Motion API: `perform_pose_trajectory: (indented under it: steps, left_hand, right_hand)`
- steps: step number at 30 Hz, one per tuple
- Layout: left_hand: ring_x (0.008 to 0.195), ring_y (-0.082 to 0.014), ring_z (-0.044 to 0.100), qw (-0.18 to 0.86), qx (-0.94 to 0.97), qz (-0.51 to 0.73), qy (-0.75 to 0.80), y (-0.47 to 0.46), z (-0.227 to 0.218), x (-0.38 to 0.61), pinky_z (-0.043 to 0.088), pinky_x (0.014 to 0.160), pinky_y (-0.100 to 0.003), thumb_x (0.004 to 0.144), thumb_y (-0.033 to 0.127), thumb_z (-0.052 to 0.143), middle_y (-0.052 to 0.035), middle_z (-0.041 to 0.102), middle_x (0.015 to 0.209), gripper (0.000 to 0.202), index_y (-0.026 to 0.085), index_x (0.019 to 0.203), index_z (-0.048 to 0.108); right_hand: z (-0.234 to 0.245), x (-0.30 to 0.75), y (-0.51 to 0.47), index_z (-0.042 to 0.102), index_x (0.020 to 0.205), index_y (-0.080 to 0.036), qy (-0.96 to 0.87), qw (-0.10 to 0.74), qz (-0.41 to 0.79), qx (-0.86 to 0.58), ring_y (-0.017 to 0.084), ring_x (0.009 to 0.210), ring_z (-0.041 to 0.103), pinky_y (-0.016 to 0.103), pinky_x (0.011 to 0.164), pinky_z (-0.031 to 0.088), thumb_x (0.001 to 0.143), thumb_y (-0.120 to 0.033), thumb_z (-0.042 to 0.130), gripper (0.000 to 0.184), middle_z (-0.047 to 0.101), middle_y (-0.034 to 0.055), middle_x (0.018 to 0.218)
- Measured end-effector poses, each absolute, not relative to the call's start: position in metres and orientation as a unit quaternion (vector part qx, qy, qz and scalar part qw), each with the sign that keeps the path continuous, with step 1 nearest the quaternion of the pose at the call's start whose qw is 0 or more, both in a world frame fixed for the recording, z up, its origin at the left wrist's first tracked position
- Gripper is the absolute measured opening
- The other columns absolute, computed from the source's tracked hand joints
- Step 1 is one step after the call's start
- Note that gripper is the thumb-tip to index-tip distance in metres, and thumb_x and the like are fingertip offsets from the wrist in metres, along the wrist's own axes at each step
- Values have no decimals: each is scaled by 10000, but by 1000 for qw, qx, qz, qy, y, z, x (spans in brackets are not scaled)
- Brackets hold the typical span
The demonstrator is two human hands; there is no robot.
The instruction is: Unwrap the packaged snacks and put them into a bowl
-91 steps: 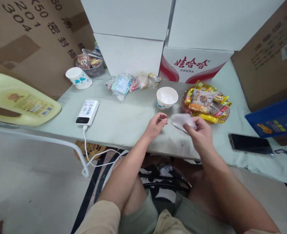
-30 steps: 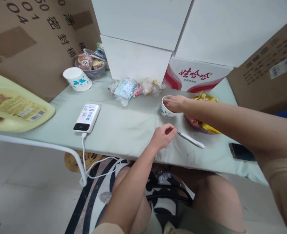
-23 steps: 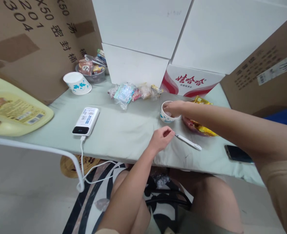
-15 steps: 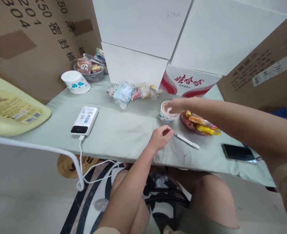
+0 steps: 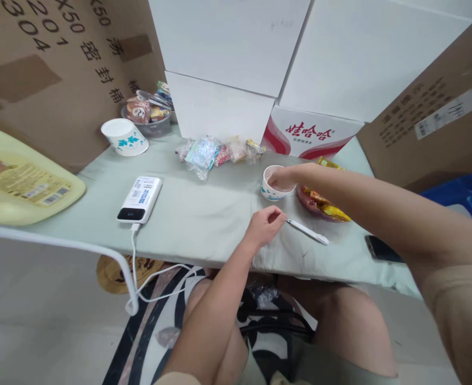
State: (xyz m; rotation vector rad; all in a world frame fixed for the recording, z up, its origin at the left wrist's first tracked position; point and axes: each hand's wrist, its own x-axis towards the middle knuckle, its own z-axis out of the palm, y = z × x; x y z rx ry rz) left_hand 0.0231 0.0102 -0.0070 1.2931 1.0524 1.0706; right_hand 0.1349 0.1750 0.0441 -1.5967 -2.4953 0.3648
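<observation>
My right hand (image 5: 282, 178) reaches over the rim into a white paper cup (image 5: 274, 193) with blue leaf prints. Its fingertips are hidden inside, so what they hold cannot be seen. My left hand (image 5: 265, 224) rests closed at the table's front, fingers curled together. One end of a slim white tool (image 5: 308, 232) meets those fingertips; whether they grip it is unclear. Right of the cup, partly under my right forearm, sits a reddish bowl (image 5: 314, 206) of wrapped snacks (image 5: 336, 212).
Wrapped snacks (image 5: 207, 152) lie before white boxes (image 5: 220, 107). At left are another paper cup (image 5: 126, 137), a snack-filled tub (image 5: 155, 128), a power bank (image 5: 139, 200) with cable and a yellow jug (image 5: 27, 176). A phone (image 5: 382, 249) lies right, partly covered by my arm.
My right hand has dipped deeper into the paper cup, and its forearm has come lower, covering more of the snack bowl and phone. My left hand stays in place.
</observation>
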Motion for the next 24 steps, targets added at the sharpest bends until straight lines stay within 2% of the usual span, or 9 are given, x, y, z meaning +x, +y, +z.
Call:
perform_pose_trajectory:
  steps: [2,4,7,9,12,14,17,20,24]
  left_hand:
    - [601,-114,427,546,547,449,449,11,-7,23,340,610,-268,811,446,538,41,478,607,270,192,719,552]
    - [604,-118,435,546,546,445,453,12,-8,22,343,611,-273,805,455,533,35,487,616,277,192,719,552]
    - [620,-127,458,542,550,442,456,13,-7,20,357,622,-280,797,463,528,25,507,636,281,192,731,557]
    - [629,-131,470,534,558,440,458,12,-6,19,365,632,-283,800,463,526,22,515,641,279,194,733,556]
    - [635,-132,483,529,563,439,460,11,-7,17,376,639,-284,807,469,533,22,520,648,284,195,737,561]
    - [639,-131,492,531,558,438,463,11,-9,16,383,639,-281,812,465,538,25,519,660,280,193,754,572]
    - [632,-124,499,528,559,430,473,13,-15,15,392,630,-271,819,447,549,30,511,662,264,191,768,584]
    - [612,-120,508,510,559,435,488,19,-21,16,413,611,-262,798,449,583,28,530,672,258,191,791,591]
    - [630,-119,568,456,522,490,529,30,-27,18,455,615,-247,745,424,649,25,576,740,295,203,931,592]
  right_hand:
    - [62,133,179,700,685,-238,-845,-79,162,-503,187,665,708,356,760,584,755,-192,689,84,712,15,658]
    - [88,133,180,742,820,-214,-848,-114,177,-487,199,747,728,357,805,576,751,-94,642,171,759,30,773]
    - [123,147,162,724,1046,-188,-849,-29,177,-497,179,804,732,340,841,564,813,-81,540,316,778,37,918]
    - [134,170,132,689,1104,-181,-835,124,175,-507,170,793,720,338,810,563,827,-119,510,336,768,45,945]
    - [121,221,63,657,978,-207,-739,395,155,-524,171,744,688,328,707,555,782,-165,511,248,731,45,861]
    - [95,259,15,597,806,-244,-620,498,127,-592,162,591,621,313,593,519,728,-209,563,92,667,7,691]
    - [44,305,-42,601,810,-247,-471,517,169,-694,161,527,585,296,491,449,673,-291,655,154,672,22,692]
    - [5,329,-64,607,903,-230,-436,489,210,-726,175,578,622,301,524,489,679,-419,705,309,655,13,701]
    - [-14,338,-49,620,1154,-205,-522,407,220,-717,209,772,694,339,634,563,767,-456,633,462,702,91,1008]
